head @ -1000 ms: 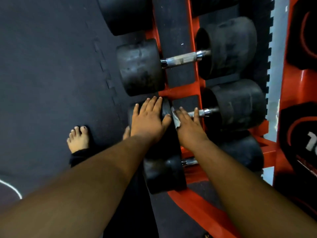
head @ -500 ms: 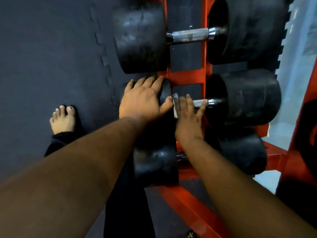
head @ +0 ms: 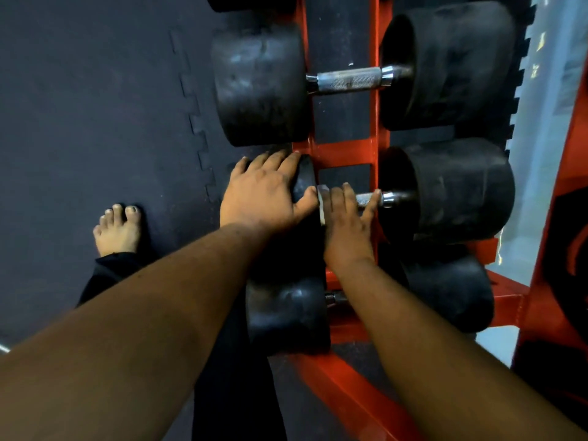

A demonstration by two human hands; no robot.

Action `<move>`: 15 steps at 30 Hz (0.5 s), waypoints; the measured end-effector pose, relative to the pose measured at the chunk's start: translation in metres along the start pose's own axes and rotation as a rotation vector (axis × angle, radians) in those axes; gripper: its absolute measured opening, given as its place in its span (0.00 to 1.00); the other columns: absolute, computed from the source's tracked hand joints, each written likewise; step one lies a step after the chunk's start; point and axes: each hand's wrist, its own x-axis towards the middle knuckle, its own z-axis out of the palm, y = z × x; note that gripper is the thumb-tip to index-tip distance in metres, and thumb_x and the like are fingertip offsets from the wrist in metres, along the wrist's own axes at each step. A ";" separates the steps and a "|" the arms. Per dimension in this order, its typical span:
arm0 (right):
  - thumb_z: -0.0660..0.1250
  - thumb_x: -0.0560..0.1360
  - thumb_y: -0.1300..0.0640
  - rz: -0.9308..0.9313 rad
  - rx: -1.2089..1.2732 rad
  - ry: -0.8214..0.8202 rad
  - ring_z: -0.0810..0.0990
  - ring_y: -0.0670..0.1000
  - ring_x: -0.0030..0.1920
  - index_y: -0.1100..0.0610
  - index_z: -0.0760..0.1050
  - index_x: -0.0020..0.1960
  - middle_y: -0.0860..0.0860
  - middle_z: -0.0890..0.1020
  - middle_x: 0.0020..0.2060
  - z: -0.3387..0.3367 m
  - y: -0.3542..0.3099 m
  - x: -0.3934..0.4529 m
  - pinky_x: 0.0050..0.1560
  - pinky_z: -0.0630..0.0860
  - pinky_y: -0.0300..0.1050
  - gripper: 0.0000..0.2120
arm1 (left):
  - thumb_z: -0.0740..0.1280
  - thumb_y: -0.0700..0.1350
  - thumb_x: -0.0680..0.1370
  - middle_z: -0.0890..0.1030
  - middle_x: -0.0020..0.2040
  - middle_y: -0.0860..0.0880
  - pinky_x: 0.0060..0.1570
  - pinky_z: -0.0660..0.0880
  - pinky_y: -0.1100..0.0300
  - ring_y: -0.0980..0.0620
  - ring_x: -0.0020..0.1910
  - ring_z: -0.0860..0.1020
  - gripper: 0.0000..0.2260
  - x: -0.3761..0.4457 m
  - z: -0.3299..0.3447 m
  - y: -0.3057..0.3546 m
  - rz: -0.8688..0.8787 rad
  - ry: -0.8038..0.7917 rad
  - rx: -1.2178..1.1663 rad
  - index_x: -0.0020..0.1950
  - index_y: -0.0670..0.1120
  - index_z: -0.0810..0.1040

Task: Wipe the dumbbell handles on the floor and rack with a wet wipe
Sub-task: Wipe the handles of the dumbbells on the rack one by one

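Right hand (head: 346, 222) presses the wet wipe (head: 321, 203) around the middle dumbbell handle (head: 369, 198) to clean it, while left hand (head: 261, 195) lies flat, steadying its weight head (head: 304, 183).

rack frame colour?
Red, or orange-red. The rack frame shows plainly in the head view, between the black dumbbell heads.
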 end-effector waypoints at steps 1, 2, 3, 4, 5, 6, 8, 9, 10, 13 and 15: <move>0.60 0.78 0.55 -0.007 0.001 0.004 0.67 0.57 0.71 0.54 0.62 0.75 0.54 0.72 0.65 -0.005 0.000 0.010 0.73 0.47 0.77 0.26 | 0.48 0.68 0.75 0.72 0.76 0.48 0.76 0.61 0.43 0.46 0.75 0.69 0.38 0.001 0.001 0.000 0.001 0.001 0.000 0.80 0.50 0.67; 0.59 0.80 0.55 -0.026 0.018 -0.020 0.72 0.56 0.66 0.51 0.67 0.71 0.53 0.76 0.62 -0.012 0.001 0.022 0.74 0.50 0.74 0.19 | 0.48 0.69 0.75 0.73 0.76 0.47 0.75 0.61 0.43 0.46 0.75 0.70 0.38 0.001 0.002 0.000 0.001 0.003 -0.002 0.79 0.50 0.67; 0.58 0.82 0.55 -0.050 0.040 -0.063 0.76 0.56 0.64 0.49 0.71 0.68 0.52 0.79 0.59 -0.020 0.003 0.034 0.75 0.51 0.71 0.15 | 0.48 0.69 0.75 0.73 0.76 0.47 0.75 0.62 0.42 0.45 0.74 0.70 0.38 0.001 0.002 0.000 0.002 0.008 -0.004 0.79 0.50 0.68; 0.57 0.83 0.54 -0.080 0.052 -0.102 0.78 0.56 0.63 0.49 0.73 0.66 0.52 0.82 0.58 -0.029 0.005 0.043 0.76 0.52 0.69 0.14 | 0.48 0.68 0.75 0.73 0.76 0.47 0.75 0.62 0.42 0.45 0.74 0.70 0.38 0.001 0.003 0.000 0.003 0.013 -0.002 0.79 0.50 0.68; 0.57 0.83 0.53 -0.110 0.050 -0.128 0.78 0.57 0.63 0.50 0.74 0.65 0.52 0.83 0.57 -0.035 0.006 0.050 0.76 0.52 0.68 0.13 | 0.48 0.68 0.75 0.73 0.75 0.47 0.75 0.62 0.42 0.45 0.74 0.70 0.38 0.001 0.003 0.000 0.006 0.017 -0.002 0.79 0.50 0.68; 0.57 0.82 0.53 -0.129 0.042 -0.131 0.78 0.57 0.63 0.50 0.74 0.65 0.52 0.83 0.57 -0.037 0.008 0.051 0.76 0.52 0.67 0.14 | 0.48 0.68 0.75 0.74 0.75 0.47 0.75 0.62 0.42 0.45 0.74 0.71 0.37 0.001 0.002 0.000 0.009 0.017 -0.004 0.79 0.50 0.68; 0.58 0.82 0.54 -0.101 0.039 -0.046 0.76 0.57 0.63 0.50 0.73 0.65 0.52 0.82 0.56 -0.029 0.011 0.039 0.76 0.51 0.69 0.14 | 0.49 0.67 0.75 0.74 0.75 0.47 0.75 0.62 0.42 0.45 0.74 0.71 0.37 0.000 0.000 0.001 0.010 0.022 -0.011 0.78 0.49 0.69; 0.58 0.81 0.54 -0.075 0.052 0.017 0.75 0.57 0.63 0.50 0.72 0.65 0.52 0.81 0.56 -0.020 0.012 0.029 0.75 0.52 0.70 0.13 | 0.49 0.67 0.75 0.74 0.75 0.47 0.74 0.62 0.42 0.45 0.73 0.71 0.37 0.000 0.000 0.001 0.009 0.025 -0.011 0.78 0.49 0.69; 0.58 0.81 0.55 -0.043 0.055 0.071 0.73 0.58 0.64 0.52 0.71 0.66 0.53 0.79 0.57 -0.010 0.013 0.019 0.74 0.52 0.73 0.15 | 0.49 0.67 0.75 0.74 0.75 0.47 0.74 0.63 0.42 0.45 0.73 0.71 0.37 0.000 0.000 0.001 0.008 0.026 -0.009 0.78 0.49 0.69; 0.59 0.78 0.57 0.010 0.047 0.103 0.66 0.60 0.73 0.56 0.66 0.73 0.56 0.73 0.65 0.008 0.016 0.001 0.72 0.49 0.78 0.23 | 0.50 0.67 0.75 0.74 0.75 0.48 0.74 0.63 0.43 0.45 0.73 0.71 0.36 0.000 0.002 0.001 0.017 0.025 -0.004 0.78 0.49 0.69; 0.56 0.79 0.55 0.015 0.068 0.064 0.72 0.59 0.69 0.53 0.72 0.67 0.54 0.78 0.60 -0.007 0.017 0.012 0.73 0.49 0.76 0.17 | 0.50 0.66 0.76 0.74 0.74 0.47 0.74 0.63 0.43 0.45 0.72 0.72 0.36 0.000 0.003 0.001 0.020 0.034 0.001 0.78 0.49 0.69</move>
